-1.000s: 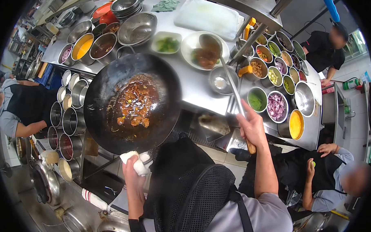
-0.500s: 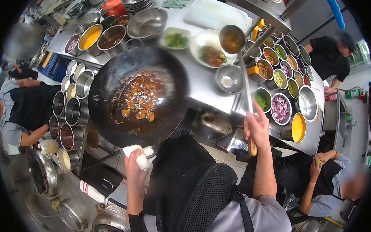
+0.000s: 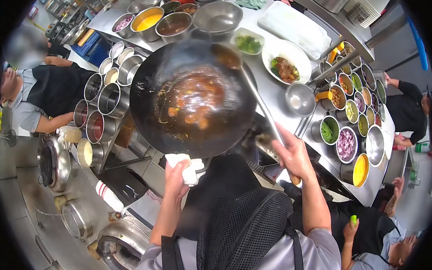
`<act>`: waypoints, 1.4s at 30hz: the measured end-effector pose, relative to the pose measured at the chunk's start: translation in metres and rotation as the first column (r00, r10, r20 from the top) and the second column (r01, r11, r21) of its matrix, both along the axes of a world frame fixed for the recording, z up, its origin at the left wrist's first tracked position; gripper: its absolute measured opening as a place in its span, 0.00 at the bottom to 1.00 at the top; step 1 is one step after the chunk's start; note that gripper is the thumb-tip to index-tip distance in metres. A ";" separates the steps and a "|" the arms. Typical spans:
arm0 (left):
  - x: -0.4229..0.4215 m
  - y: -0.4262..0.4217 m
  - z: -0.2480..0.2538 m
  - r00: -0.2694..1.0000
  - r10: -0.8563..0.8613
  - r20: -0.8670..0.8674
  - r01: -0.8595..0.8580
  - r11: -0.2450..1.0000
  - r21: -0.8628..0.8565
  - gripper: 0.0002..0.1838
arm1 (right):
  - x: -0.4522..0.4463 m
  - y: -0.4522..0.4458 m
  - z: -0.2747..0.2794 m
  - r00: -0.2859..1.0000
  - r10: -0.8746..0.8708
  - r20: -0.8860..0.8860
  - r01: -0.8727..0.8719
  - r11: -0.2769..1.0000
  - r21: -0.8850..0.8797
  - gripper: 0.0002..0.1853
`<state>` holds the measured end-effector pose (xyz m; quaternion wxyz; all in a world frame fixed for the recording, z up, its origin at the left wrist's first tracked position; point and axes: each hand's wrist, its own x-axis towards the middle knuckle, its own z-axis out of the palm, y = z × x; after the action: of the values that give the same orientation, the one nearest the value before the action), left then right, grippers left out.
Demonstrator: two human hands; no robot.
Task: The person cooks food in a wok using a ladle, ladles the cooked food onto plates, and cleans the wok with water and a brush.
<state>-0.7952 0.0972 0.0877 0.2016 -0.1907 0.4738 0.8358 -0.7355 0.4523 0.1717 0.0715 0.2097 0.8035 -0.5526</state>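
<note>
My left hand (image 3: 176, 178) is closed round a folded white cloth (image 3: 193, 171) at the near rim of a large black wok (image 3: 146, 101). The wok is held up above the counter's edge, its glossy brown sauce and meat pieces (image 3: 191, 117) partly smeared by motion. In my right hand (image 3: 295, 156) is the long handle of a ladle (image 3: 260, 97), gripped near its wooden end. The ladle's bowl hangs over the wok's far right side; its contents are blurred. Just right of the wok, a white plate (image 3: 302, 52) bears sauced meat and green vegetables.
A steel bowl (image 3: 300, 99) sits below the plate. Pots of chopped ingredients, including sliced red onion (image 3: 346, 144), crowd the right counter. Several sauce pots (image 3: 97, 127) stand at left. A tray of greens (image 3: 247, 42) lies behind the wok. Co-workers are at left and right.
The ladle has swung left from above the white plate to over the wok. The plate's meat and greens now show uncovered. The whole view has shifted. My grips are unchanged.
</note>
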 end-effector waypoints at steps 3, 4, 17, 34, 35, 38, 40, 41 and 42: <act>0.004 -0.010 -0.007 1.000 -0.001 -0.007 0.001 1.000 0.016 0.16 | -0.020 -0.010 -0.001 0.994 0.108 0.024 -0.110 0.988 0.112 0.30; 0.005 -0.009 -0.005 1.000 0.005 -0.004 -0.005 1.000 0.015 0.16 | -0.023 -0.013 -0.003 0.991 0.129 0.038 -0.132 0.986 0.104 0.30; 0.007 -0.017 -0.012 0.999 0.030 0.021 -0.030 0.999 0.045 0.14 | 0.024 -0.024 0.001 0.971 -0.138 0.195 0.237 0.664 -0.710 0.32; -0.002 -0.003 -0.009 1.000 -0.009 0.025 0.007 0.996 0.084 0.11 | 0.042 0.002 0.025 0.910 -0.415 0.019 0.246 0.502 -0.829 0.31; -0.003 -0.002 -0.006 1.000 -0.012 0.024 0.010 0.996 0.089 0.11 | 0.043 0.003 0.025 0.899 -0.438 0.000 0.262 0.539 -0.800 0.31; -0.004 0.004 -0.001 1.000 -0.018 0.016 0.017 0.997 0.075 0.10 | 0.042 0.011 0.025 0.861 -0.505 -0.054 0.331 0.639 -0.694 0.31; -0.005 0.008 0.000 1.000 -0.019 0.005 0.019 0.999 0.031 0.09 | 0.041 0.018 0.022 0.861 -0.502 -0.082 0.367 0.725 -0.583 0.31; -0.005 0.008 0.001 1.000 -0.026 0.014 0.025 0.999 0.041 0.09 | 0.041 0.020 0.018 0.861 -0.500 -0.095 0.384 0.762 -0.522 0.31; -0.005 0.007 0.002 0.999 -0.034 0.023 0.033 0.998 0.051 0.10 | 0.040 0.024 0.013 0.863 -0.496 -0.094 0.400 0.786 -0.472 0.32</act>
<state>-0.8005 0.1043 0.0895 0.2259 -0.1876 0.4532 0.8417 -0.6953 0.4765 0.1842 -0.1037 0.3136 0.5882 -0.7382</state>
